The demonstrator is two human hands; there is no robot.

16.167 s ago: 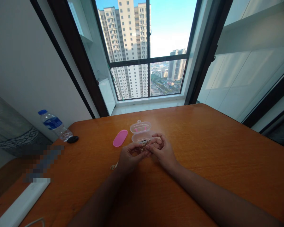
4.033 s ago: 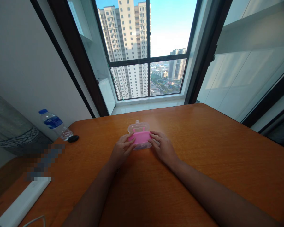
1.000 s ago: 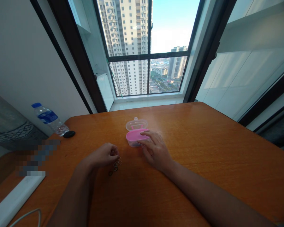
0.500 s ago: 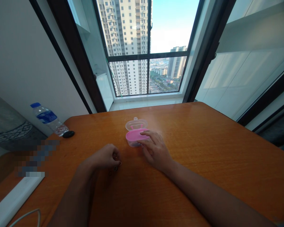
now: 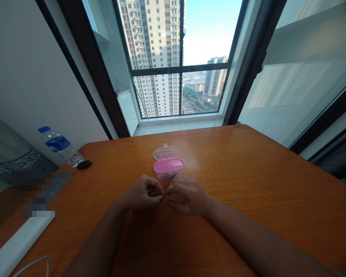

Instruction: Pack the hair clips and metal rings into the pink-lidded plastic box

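Note:
My left hand (image 5: 145, 193) is closed in a pinch above the wooden table (image 5: 262, 173). Its fingertips meet those of my right hand (image 5: 187, 194), which is also pinched. Whatever lies between the fingers is too small and shaded to make out. Just beyond my hands sits an oval plastic box (image 5: 168, 165) with a pink top part and a see-through lower part. Its clear lid (image 5: 166, 152) is swung back towards the window, and dark bits show dimly through the lower wall. Neither hand holds the box, though my right fingers overlap its near edge in view.
On the left, a water bottle (image 5: 59, 144) with a blue cap leans beside a round black object (image 5: 84, 164). A white bar (image 5: 23, 240) and a pale cable (image 5: 36, 261) lie at the near left. Past the table's far edge stands a window (image 5: 180, 69).
My right hand has left the pink part of the box and come nearer to me. My left hand has moved right and slightly up, so both sets of fingertips meet. Small ring-like shapes below my left fingers no longer show.

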